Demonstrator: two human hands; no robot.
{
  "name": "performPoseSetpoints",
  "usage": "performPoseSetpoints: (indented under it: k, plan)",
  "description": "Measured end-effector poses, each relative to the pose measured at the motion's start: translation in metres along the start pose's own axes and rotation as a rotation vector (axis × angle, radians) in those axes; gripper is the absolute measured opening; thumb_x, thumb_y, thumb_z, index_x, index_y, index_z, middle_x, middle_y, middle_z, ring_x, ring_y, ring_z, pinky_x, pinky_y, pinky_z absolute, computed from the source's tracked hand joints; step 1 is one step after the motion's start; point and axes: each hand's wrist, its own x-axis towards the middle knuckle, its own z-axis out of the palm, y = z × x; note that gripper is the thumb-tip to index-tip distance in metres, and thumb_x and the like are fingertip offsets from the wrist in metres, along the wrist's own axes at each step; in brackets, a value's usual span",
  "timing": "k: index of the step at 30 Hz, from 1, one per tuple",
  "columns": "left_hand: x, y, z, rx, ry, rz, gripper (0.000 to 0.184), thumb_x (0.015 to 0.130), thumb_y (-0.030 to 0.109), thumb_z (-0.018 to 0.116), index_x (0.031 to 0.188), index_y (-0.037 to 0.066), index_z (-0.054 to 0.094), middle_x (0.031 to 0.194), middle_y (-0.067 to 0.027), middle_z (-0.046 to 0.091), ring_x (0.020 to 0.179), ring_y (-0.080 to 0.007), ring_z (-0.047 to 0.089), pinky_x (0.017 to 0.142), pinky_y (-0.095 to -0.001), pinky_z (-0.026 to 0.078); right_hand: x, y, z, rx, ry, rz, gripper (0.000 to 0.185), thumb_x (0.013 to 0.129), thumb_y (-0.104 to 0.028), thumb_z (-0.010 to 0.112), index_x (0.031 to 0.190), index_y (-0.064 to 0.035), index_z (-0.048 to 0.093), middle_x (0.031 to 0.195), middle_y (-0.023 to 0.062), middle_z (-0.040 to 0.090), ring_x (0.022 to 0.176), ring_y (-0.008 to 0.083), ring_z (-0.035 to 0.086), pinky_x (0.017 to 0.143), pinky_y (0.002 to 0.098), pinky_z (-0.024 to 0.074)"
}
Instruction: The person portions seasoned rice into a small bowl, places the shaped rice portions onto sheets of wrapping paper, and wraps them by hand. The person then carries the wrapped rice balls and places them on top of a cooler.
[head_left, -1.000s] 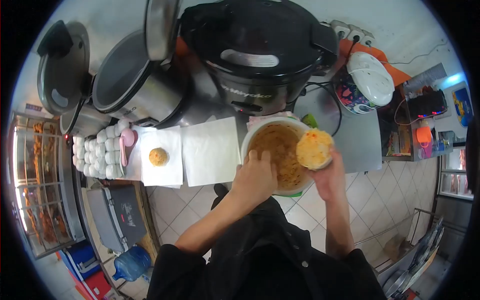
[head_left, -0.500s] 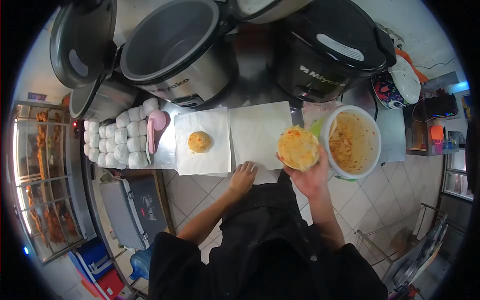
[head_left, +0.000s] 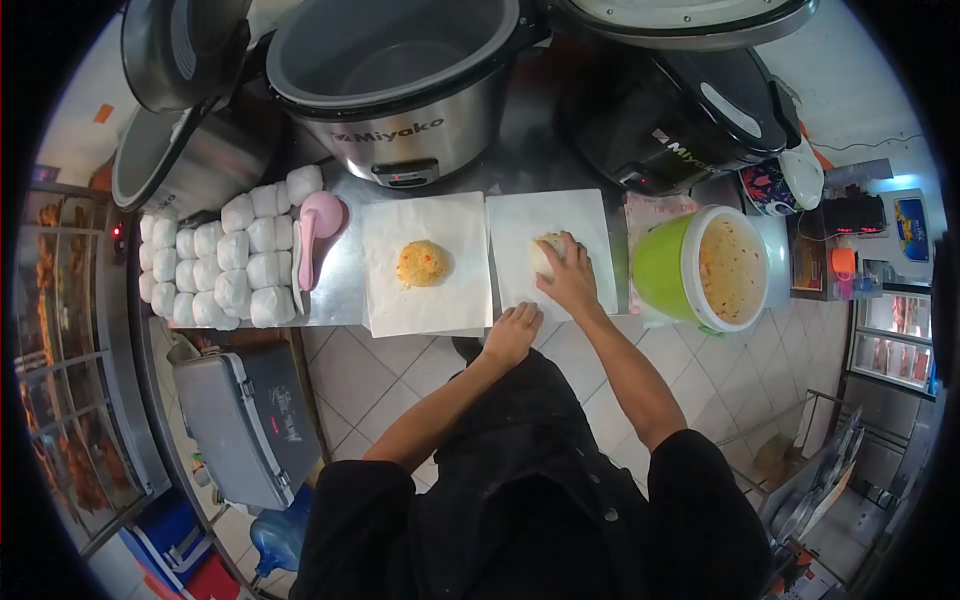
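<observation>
My right hand (head_left: 570,275) is closed over a small pale bowl (head_left: 545,257), turned face down on the right-hand sheet of white paper (head_left: 510,215). Most of the bowl and whatever lies under it are hidden by my fingers. At the near edge of that same sheet, my left hand (head_left: 513,335) rests with its fingers laid on the paper, holding nothing. A round mound of orange-yellow rice (head_left: 423,263) sits on the left-hand paper sheet (head_left: 385,310). Right of my hands, a green bucket (head_left: 660,262) with a white rim leans toward me, with seasoned rice (head_left: 718,265) inside.
White wrapped packets (head_left: 232,250) stand in rows at left, with a pink scoop (head_left: 321,216) beside them. Behind the papers are an open Miyako cooker (head_left: 400,130) and a dark cooker (head_left: 665,120). A grey cool box (head_left: 235,425) stands below left.
My right hand has swung left from beside the bucket and turned the rice-filled bowl over onto the right sheet. My left hand remains near the papers' front edge. The camera view has shifted.
</observation>
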Motion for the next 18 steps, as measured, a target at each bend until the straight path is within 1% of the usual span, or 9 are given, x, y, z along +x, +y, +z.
performPoseSetpoints:
  k: [3,5,7,9,10,12,14,17,18]
  plan:
    - [-0.004,-0.007,0.012,-0.063,0.134,-0.014,0.043,0.073,0.011,0.07,0.113,0.002,0.058,0.118,-0.0144,0.055,0.118,-0.0312,0.051,0.099,-0.0428,0.043,-0.002,-0.006,-0.016,-0.023,0.076,-0.03,0.066,0.069,-0.027,0.074,0.131,-0.0225,0.054,0.141,0.0169,0.036,0.119,0.0399,0.045,0.095,0.0505,0.0446]
    - [-0.021,-0.02,-0.016,-0.147,0.288,-0.048,0.047,0.07,0.013,0.074,0.113,0.003,0.057,0.118,-0.0146,0.055,0.118,-0.0329,0.051,0.098,-0.0442,0.043,-0.006,-0.014,-0.052,0.114,0.266,-0.09,0.067,0.067,-0.024,0.075,0.131,-0.0194,0.055,0.139,0.0181,0.04,0.119,0.0405,0.045,0.097,0.0511,0.0434]
    - [-0.051,-0.043,-0.045,-0.103,0.33,-0.18,0.056,0.066,0.016,0.079,0.117,0.008,0.056,0.122,-0.014,0.054,0.117,-0.0362,0.05,0.099,-0.0459,0.041,-0.014,-0.026,-0.108,0.203,0.415,-0.075,0.069,0.065,-0.02,0.076,0.131,-0.0153,0.054,0.137,0.0195,0.043,0.121,0.0414,0.045,0.099,0.0513,0.0413]
    - [-0.085,-0.061,-0.064,0.219,0.21,-0.27,0.058,0.068,0.013,0.078,0.121,0.009,0.056,0.123,-0.0136,0.054,0.118,-0.0361,0.05,0.099,-0.0467,0.04,-0.037,-0.005,-0.163,0.22,0.556,0.017,0.074,0.063,-0.018,0.078,0.132,-0.0075,0.051,0.135,0.0221,0.046,0.127,0.0426,0.042,0.104,0.0512,0.0364]
    - [-0.1,-0.071,-0.07,0.282,0.155,-0.236,0.053,0.071,0.013,0.073,0.121,0.009,0.056,0.124,-0.0127,0.054,0.118,-0.0341,0.05,0.098,-0.0457,0.041,-0.045,0.01,-0.185,0.265,0.703,0.071,0.073,0.066,-0.017,0.076,0.132,-0.0043,0.049,0.138,0.0232,0.045,0.13,0.0415,0.041,0.106,0.0501,0.0347]
    - [-0.113,-0.094,-0.08,0.406,0.052,-0.152,0.044,0.078,0.011,0.064,0.121,0.009,0.055,0.127,-0.0111,0.052,0.119,-0.0301,0.049,0.096,-0.0435,0.043,-0.053,0.041,-0.228,0.226,0.697,0.348,0.07,0.072,-0.019,0.076,0.134,-0.0022,0.048,0.139,0.0239,0.044,0.131,0.04,0.041,0.107,0.0484,0.0353]
    - [-0.116,-0.112,-0.09,0.283,-0.058,-0.161,0.039,0.081,0.008,0.058,0.12,0.009,0.057,0.125,-0.0111,0.056,0.116,-0.0284,0.053,0.094,-0.042,0.044,-0.068,0.091,-0.229,-0.001,0.535,0.401,0.065,0.08,-0.02,0.072,0.137,-0.0017,0.046,0.141,0.0247,0.043,0.132,0.0393,0.04,0.106,0.0468,0.0369]
    - [-0.115,-0.129,-0.103,0.156,-0.214,-0.199,0.035,0.081,0.004,0.054,0.114,0.007,0.062,0.113,-0.0113,0.064,0.107,-0.0274,0.06,0.091,-0.0404,0.047,-0.067,0.058,-0.257,0.05,0.636,0.466,0.055,0.087,-0.021,0.068,0.135,-0.0011,0.049,0.137,0.0228,0.05,0.128,0.0376,0.046,0.104,0.0442,0.0397]
    - [-0.117,-0.135,-0.111,0.126,-0.265,-0.219,0.034,0.08,0.003,0.053,0.112,0.006,0.063,0.108,-0.0113,0.067,0.102,-0.0273,0.063,0.089,-0.04,0.049,-0.067,0.05,-0.251,0.208,0.57,0.448,0.05,0.088,-0.02,0.067,0.132,-0.0011,0.052,0.134,0.0214,0.053,0.126,0.0365,0.048,0.103,0.0428,0.0406]
